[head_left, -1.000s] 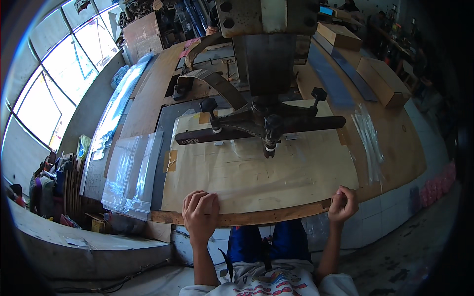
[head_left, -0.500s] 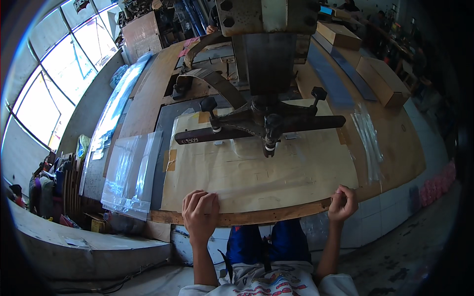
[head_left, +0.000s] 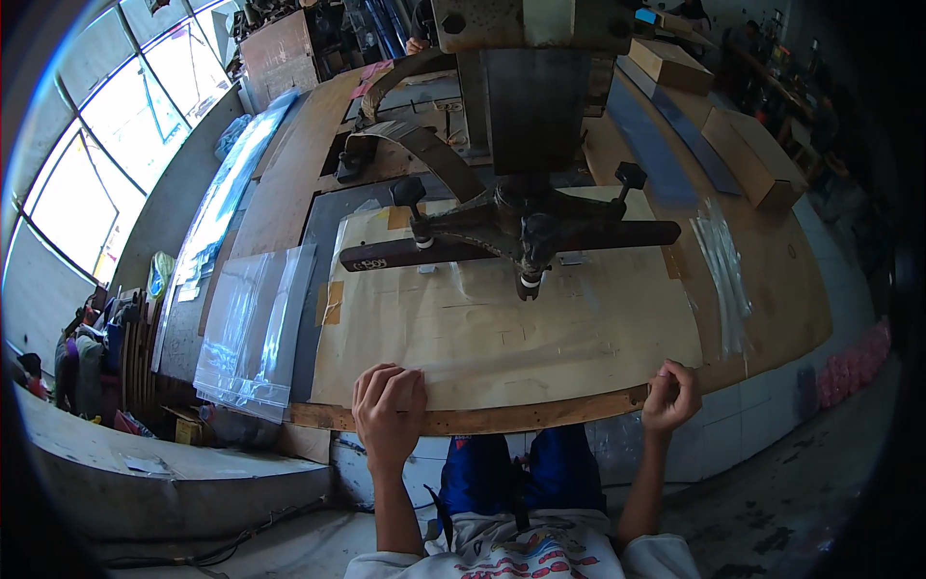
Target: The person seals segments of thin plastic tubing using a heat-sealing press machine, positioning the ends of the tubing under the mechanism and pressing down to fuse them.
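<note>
The person sat at a wooden workbench (head_left: 289, 183) under a heavy press machine (head_left: 526, 232); a clear plastic sheet (head_left: 540, 328) lay flat over the tan paper-covered bed (head_left: 386, 328), reaching from beneath the machine's dark bar (head_left: 588, 234) to the near wooden edge strip (head_left: 502, 417). The left hand (head_left: 389, 410) rested palm-down on the sheet's near left corner, fingers spread and curled over the edge — pressing rather than clasping; the right hand (head_left: 672, 394) was closed in a pinch at the sheet's near right corner, though whether film actually sat between the fingertips could not be told.

The step in hand appeared to be squaring and holding the sheet on the bed under the press head; the next move would likely call for both corners to be kept taut and level, so the film lay without wrinkles beneath the bar.

A stack of clear plastic bags (head_left: 253, 328) lay just left of the bed; cardboard boxes (head_left: 752, 159) stood well apart at the far right.
</note>
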{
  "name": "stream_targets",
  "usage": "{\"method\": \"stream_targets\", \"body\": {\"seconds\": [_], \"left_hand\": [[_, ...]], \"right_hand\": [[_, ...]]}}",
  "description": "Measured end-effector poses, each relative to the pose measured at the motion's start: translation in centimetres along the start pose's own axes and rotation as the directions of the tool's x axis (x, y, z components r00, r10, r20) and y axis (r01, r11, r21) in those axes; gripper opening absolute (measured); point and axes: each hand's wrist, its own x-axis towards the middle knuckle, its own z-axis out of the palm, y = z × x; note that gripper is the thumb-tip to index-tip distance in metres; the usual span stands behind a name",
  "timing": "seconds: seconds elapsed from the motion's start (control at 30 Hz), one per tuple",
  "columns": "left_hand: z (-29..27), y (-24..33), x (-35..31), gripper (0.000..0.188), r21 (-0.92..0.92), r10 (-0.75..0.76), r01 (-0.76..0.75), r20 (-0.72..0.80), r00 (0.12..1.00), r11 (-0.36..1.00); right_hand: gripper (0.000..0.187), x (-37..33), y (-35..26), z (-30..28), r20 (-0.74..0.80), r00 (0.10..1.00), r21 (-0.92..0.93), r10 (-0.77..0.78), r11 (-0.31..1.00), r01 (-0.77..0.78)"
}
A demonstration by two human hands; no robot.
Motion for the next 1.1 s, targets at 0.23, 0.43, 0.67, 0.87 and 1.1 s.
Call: {"method": "stream_targets", "body": {"seconds": [0.23,0.43,0.67,0.87,1.1], "left_hand": [[0.0,0.1,0.0,0.011,0.004,-0.003,0.003,-0.003,1.000,1.000],[0.1,0.0,0.0,0.011,-0.016,-0.031,0.031,0.001,1.000,0.999],[0.1,-0.1,-0.2,0.011,-0.013,-0.017,0.017,-0.005,1.000,1.000],[0.0,0.0,0.0,0.012,-0.004,0.025,-0.025,-0.016,1.000,1.000],[0.0,0.2,-0.3,0.012,-0.014,-0.005,0.004,-0.014,1.000,1.000]], "right_hand": [[0.010,0.3,-0.4,-0.1,0.009,1.000,0.004,-0.004,1.000,0.004],[0.009,0.4,-0.6,0.0,-0.003,1.000,0.002,-0.013,1.000,0.013],[0.009,0.2,-0.3,0.0,-0.006,1.000,-0.037,-0.010,0.999,0.010],[0.009,0.7,-0.6,0.2,-0.012,1.000,-0.032,-0.021,0.999,0.021],[0.010,0.9,-1.0,-0.1,-0.010,0.998,-0.031,-0.054,0.998,0.054]]}}
